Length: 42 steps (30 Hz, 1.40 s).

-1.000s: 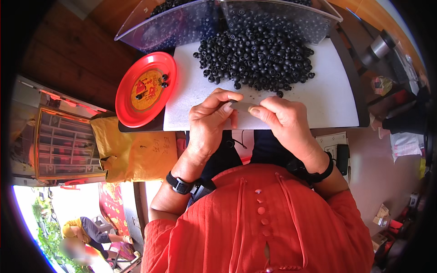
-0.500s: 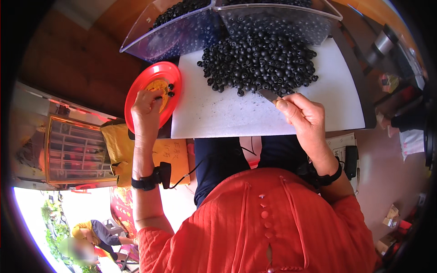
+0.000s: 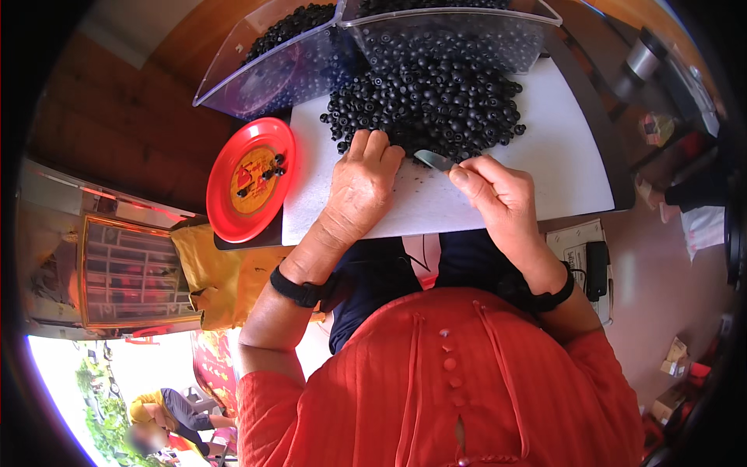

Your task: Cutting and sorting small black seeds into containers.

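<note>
A heap of small round black pieces (image 3: 436, 109), some with a hollow in one side, lies on a white board (image 3: 560, 163). At the heap's near left edge is my left hand (image 3: 364, 183), its fingers curled down together. The fingertips are hidden, so what they hold does not show. My right hand (image 3: 502, 198) grips a small knife (image 3: 433, 160), its short blade pointing left at the heap's near edge. Left of the board sits a red plate (image 3: 220, 210) with a yellow printed middle and several black pieces on it.
Two clear plastic bins (image 3: 268, 78) with more black pieces stand behind the heap. A yellow bag (image 3: 214, 268) is below the plate. A metal cylinder (image 3: 644, 56) stands at the far right. At lower left a seated person (image 3: 183, 412) is visible.
My left hand has left the red plate and moved right to the heap's near edge. More pieces now show on the plate. My right hand still holds the knife near the heap.
</note>
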{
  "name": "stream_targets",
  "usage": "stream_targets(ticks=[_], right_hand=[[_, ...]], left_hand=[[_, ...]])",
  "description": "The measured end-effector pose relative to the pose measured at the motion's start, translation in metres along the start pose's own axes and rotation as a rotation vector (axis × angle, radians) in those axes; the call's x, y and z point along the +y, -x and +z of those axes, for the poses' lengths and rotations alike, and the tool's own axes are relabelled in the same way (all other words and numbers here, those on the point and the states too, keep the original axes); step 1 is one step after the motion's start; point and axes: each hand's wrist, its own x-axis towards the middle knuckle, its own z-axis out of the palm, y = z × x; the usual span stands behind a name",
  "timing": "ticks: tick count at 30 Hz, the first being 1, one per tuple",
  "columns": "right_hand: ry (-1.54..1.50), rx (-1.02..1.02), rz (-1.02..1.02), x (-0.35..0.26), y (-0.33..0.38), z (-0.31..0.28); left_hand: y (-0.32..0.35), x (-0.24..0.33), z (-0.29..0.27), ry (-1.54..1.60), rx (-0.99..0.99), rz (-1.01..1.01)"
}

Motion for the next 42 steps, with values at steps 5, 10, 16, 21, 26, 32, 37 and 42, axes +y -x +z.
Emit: stream_targets(ticks=[5, 10, 16, 21, 26, 32, 37, 42], right_hand=[[0.058, -0.003, -0.032, 0.002, 0.0, -0.004], [0.131, -0.03, -0.057, 0.002, -0.001, 0.001], [0.182, -0.09, -0.03, -0.001, 0.002, 0.0], [0.237, -0.138, 0.014, -0.005, 0.004, 0.001], [0.291, -0.124, -0.037, -0.006, 0.005, 0.003], [0.326, -0.121, -0.075, -0.007, 0.005, 0.005], [0.389, -0.083, -0.144, -0.005, 0.007, 0.009], [0.406, -0.092, -0.132, -0.006, 0.006, 0.009]], left_hand=[[0.006, 0.019, -0.01, 0.084, 0.033, -0.059], [0.021, 0.026, -0.003, 0.065, -0.011, -0.111], [0.031, 0.029, -0.018, 0.954, 0.015, -0.507], [0.038, 0.031, -0.016, 1.302, 0.092, -0.644], [0.04, 0.037, -0.014, 1.363, 0.117, -0.663], [0.042, 0.037, -0.01, 1.344, 0.123, -0.656], [0.04, 0.038, -0.008, 1.464, 0.162, -0.751], [0.041, 0.036, -0.009, 1.497, 0.163, -0.712]])
